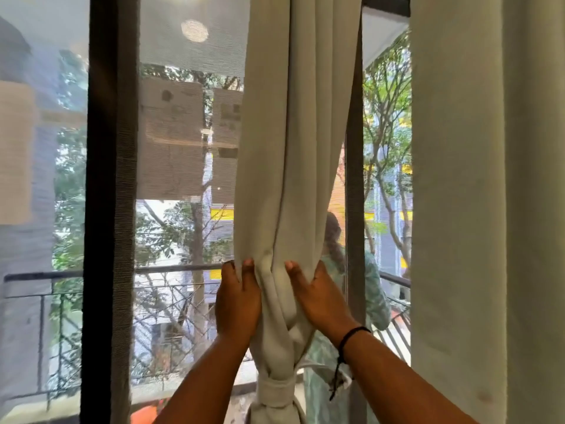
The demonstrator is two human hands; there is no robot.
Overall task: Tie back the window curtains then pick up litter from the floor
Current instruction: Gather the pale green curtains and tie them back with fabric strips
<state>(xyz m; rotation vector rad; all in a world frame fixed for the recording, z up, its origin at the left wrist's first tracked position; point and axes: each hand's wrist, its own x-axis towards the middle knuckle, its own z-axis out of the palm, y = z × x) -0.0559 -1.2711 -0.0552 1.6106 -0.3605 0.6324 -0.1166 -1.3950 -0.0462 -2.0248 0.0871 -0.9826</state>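
Head view looks at a window, where a pale curtain (293,148) hangs gathered into one bundle in the middle of the frame. A tie (276,393) of the same cloth is already wrapped round it low down, between the two forearms. Above the tie the folds spread wider.

Both hands are on the bundle just above the tie. The left hand (237,301) lies along its left side, fingertips dug into a fold. The right hand (318,296) cups the right side, fingers reaching forward into the cloth. They press the folds in from both sides; whether either thumb pinches behind, I cannot tell. A dark band (351,335) sits on the right wrist.

The cloth looks thick, soft and limp, likely with some weight. It should give under the fingers and keep no shape of its own, so it must be gathered, not pushed. The best hold seems to be where the hands are, round the full bundle near the tie.

A second curtain (489,209) hangs loose at the right, untied. No floor or litter shows.
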